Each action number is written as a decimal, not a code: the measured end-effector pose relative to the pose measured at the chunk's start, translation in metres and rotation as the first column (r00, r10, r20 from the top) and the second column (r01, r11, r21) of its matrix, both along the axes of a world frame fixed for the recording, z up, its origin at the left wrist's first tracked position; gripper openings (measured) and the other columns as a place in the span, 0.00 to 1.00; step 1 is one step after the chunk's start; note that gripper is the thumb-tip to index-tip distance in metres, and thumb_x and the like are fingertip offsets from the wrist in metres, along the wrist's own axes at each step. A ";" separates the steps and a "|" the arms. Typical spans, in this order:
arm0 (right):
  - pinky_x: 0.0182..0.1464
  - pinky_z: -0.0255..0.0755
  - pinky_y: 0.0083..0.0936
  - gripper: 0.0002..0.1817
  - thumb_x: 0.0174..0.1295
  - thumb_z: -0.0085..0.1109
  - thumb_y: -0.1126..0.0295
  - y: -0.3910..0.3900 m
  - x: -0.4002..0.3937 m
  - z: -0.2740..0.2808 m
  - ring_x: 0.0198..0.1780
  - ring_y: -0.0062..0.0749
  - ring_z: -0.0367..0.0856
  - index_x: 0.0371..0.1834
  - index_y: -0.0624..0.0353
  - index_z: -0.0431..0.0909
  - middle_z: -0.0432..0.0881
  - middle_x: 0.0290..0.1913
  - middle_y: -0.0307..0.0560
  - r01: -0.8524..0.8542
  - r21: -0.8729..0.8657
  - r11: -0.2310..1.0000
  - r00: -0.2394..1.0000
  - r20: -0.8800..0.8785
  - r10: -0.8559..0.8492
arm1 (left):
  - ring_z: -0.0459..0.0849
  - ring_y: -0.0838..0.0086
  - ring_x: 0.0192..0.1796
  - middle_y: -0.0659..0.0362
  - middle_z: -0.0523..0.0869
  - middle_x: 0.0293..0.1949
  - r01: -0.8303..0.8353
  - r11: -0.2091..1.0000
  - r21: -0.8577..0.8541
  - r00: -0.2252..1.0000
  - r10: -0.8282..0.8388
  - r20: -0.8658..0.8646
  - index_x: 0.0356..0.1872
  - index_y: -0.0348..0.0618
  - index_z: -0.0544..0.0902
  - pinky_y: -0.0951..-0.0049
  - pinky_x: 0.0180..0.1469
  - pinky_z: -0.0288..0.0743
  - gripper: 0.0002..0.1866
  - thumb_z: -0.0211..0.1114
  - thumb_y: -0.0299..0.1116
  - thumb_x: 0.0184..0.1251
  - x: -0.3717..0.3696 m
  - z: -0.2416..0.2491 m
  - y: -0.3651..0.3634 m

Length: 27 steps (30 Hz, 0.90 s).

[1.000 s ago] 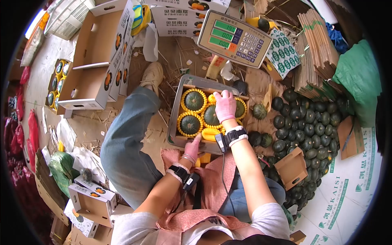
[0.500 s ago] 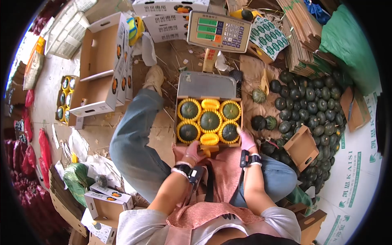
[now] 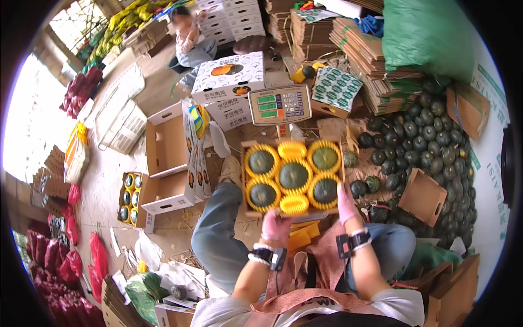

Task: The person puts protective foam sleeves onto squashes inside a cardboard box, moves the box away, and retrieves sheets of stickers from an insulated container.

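Observation:
A cardboard box [image 3: 244, 188] of dark green pumpkins [image 3: 293, 176] is raised in front of me, between my two pink-gloved hands. Each pumpkin sits in a yellow foam net, and two yellow foam-wrapped pieces [image 3: 294, 205] fill gaps at front and back. My left hand [image 3: 277, 226] grips the box's near edge, left of the middle. At the near right corner, my right hand [image 3: 345, 204] is closed on the box, thumb upward. Behind the box stands the scale's display [image 3: 280, 105]; its platform is hidden.
Loose pumpkins [image 3: 419, 141] are heaped at right, with a small cardboard tray [image 3: 423, 197] on them. Open cartons [image 3: 166, 144] and a smaller filled box [image 3: 131, 199] lie left. White printed cartons [image 3: 229, 76] and flattened cardboard [image 3: 359, 60] stand behind. Another person [image 3: 190, 41] sits farther back.
The pumpkin box has come up off the scale in both hands and looks larger and closer. My view has tilted upward, bringing the other person and the back stacks into sight.

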State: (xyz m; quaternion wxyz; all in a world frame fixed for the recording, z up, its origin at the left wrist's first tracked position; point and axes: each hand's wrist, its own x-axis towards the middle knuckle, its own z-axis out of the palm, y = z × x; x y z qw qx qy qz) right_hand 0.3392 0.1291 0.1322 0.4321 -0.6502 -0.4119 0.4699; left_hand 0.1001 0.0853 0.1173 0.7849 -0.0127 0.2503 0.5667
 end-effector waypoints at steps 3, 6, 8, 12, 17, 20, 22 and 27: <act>0.65 0.58 0.32 0.44 0.58 0.59 0.59 0.040 -0.010 0.075 0.69 0.50 0.54 0.73 0.48 0.40 0.50 0.70 0.60 -0.479 0.461 0.748 0.828 0.519 0.211 | 0.76 0.54 0.56 0.46 0.77 0.54 -0.020 0.972 0.232 1.000 0.017 0.018 0.56 0.31 0.69 0.47 0.56 0.72 0.27 0.55 0.39 0.56 -0.022 0.097 0.072; 0.62 0.61 0.33 0.37 0.65 0.48 0.51 0.055 -0.040 0.182 0.68 0.44 0.55 0.72 0.46 0.42 0.49 0.69 0.57 -0.112 0.423 0.899 0.915 -0.310 0.260 | 0.74 0.53 0.57 0.49 0.75 0.56 -0.057 0.918 0.393 0.997 0.036 0.061 0.57 0.35 0.69 0.43 0.58 0.68 0.28 0.55 0.41 0.57 -0.053 0.134 0.143; 0.61 0.61 0.36 0.38 0.64 0.52 0.55 0.055 -0.032 0.208 0.65 0.41 0.59 0.72 0.51 0.42 0.54 0.67 0.56 -0.137 0.448 0.883 0.897 -0.321 0.302 | 0.72 0.54 0.59 0.52 0.75 0.57 -0.106 0.910 0.401 0.993 0.079 0.083 0.57 0.37 0.70 0.42 0.61 0.64 0.27 0.56 0.41 0.57 -0.076 0.146 0.192; 0.56 0.67 0.27 0.31 0.59 0.58 0.67 0.053 0.014 0.161 0.59 0.33 0.67 0.65 0.60 0.58 0.63 0.63 0.47 -0.354 0.425 0.833 0.901 -0.085 0.426 | 0.67 0.56 0.63 0.56 0.70 0.61 -0.286 0.907 0.310 0.953 0.303 -0.010 0.58 0.46 0.69 0.42 0.61 0.63 0.28 0.59 0.45 0.55 -0.110 0.144 0.291; 0.47 0.72 0.21 0.16 0.56 0.60 0.73 0.090 0.030 0.110 0.44 0.24 0.76 0.47 0.62 0.70 0.76 0.46 0.43 -0.079 0.311 0.947 0.983 -0.135 0.127 | 0.68 0.55 0.61 0.55 0.72 0.58 -0.341 0.923 0.179 0.908 0.373 -0.193 0.56 0.48 0.71 0.44 0.60 0.65 0.28 0.58 0.46 0.54 -0.134 0.119 0.373; 0.40 0.74 0.21 0.18 0.54 0.62 0.71 0.096 0.017 0.126 0.41 0.26 0.76 0.48 0.60 0.72 0.75 0.43 0.44 -0.201 0.300 0.933 0.964 0.232 0.133 | 0.70 0.55 0.59 0.54 0.73 0.56 -0.343 0.930 0.129 0.908 0.364 -0.206 0.55 0.46 0.71 0.46 0.59 0.68 0.27 0.58 0.46 0.55 -0.143 0.095 0.401; 0.41 0.74 0.23 0.20 0.51 0.63 0.69 0.096 0.010 0.130 0.42 0.31 0.76 0.48 0.59 0.72 0.74 0.44 0.47 -0.302 0.207 0.931 0.916 0.333 0.223 | 0.71 0.55 0.58 0.53 0.74 0.54 -0.308 0.924 0.227 0.888 0.365 -0.279 0.56 0.44 0.69 0.50 0.59 0.68 0.28 0.59 0.47 0.57 -0.148 0.083 0.410; 0.44 0.72 0.27 0.21 0.51 0.63 0.70 0.093 0.001 0.139 0.43 0.37 0.75 0.48 0.61 0.72 0.73 0.44 0.48 -0.483 0.176 0.858 0.835 0.387 0.391 | 0.66 0.59 0.62 0.53 0.70 0.59 -0.237 0.857 0.458 0.811 0.434 -0.392 0.63 0.47 0.62 0.57 0.61 0.64 0.34 0.57 0.54 0.61 -0.163 0.082 0.443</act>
